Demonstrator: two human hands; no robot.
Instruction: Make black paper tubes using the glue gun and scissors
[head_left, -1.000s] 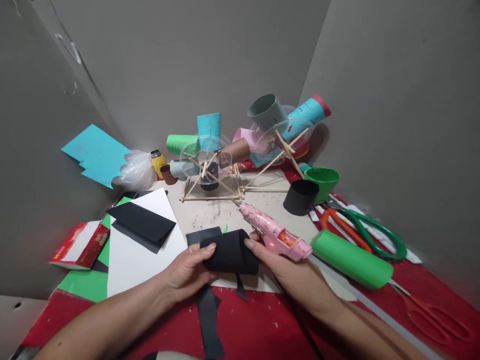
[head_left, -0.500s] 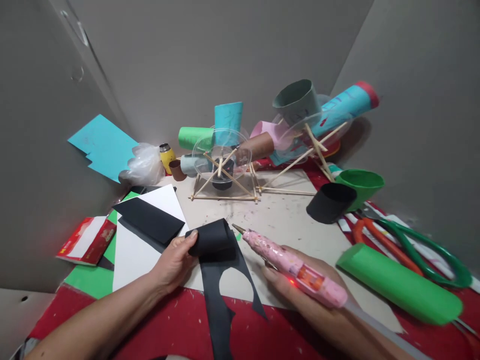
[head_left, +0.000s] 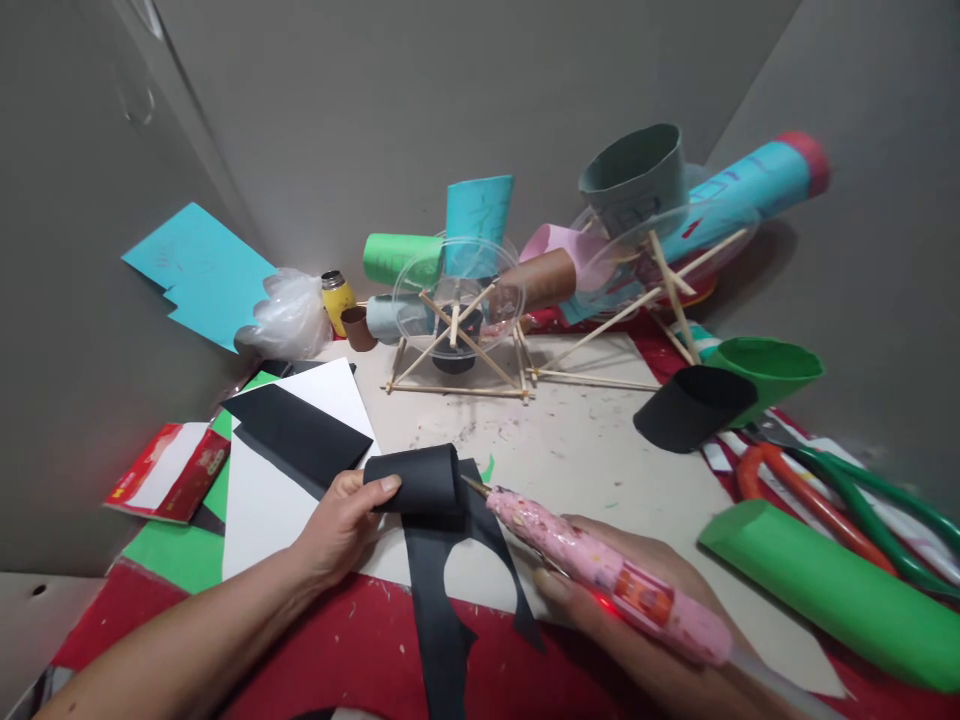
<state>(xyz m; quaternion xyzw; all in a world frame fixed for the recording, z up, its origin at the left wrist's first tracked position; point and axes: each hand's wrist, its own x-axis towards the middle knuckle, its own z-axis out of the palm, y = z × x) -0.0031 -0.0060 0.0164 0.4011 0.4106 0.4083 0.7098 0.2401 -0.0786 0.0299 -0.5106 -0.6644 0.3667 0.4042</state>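
Across the red table cover (head_left: 352,660), a beige board (head_left: 585,450) is being overlapped by a white sheet (head_left: 274,520). Beyond, a wheel of clear discs and paper tubes (head_left: 469,265) is being supported by wooden sticks (head_left: 457,392). The board's near edge is being crossed by a cut-out black scrap (head_left: 435,620). A pink glue gun (head_left: 577,553) is being gripped in the right hand's (head_left: 660,555) curled fingers. Above the scrap, a black paper tube (head_left: 421,478) is being held by the left hand (head_left: 341,522), thumb in front, other fingers hidden. Beside its right end, the gun's nozzle (head_left: 477,487) is being held.
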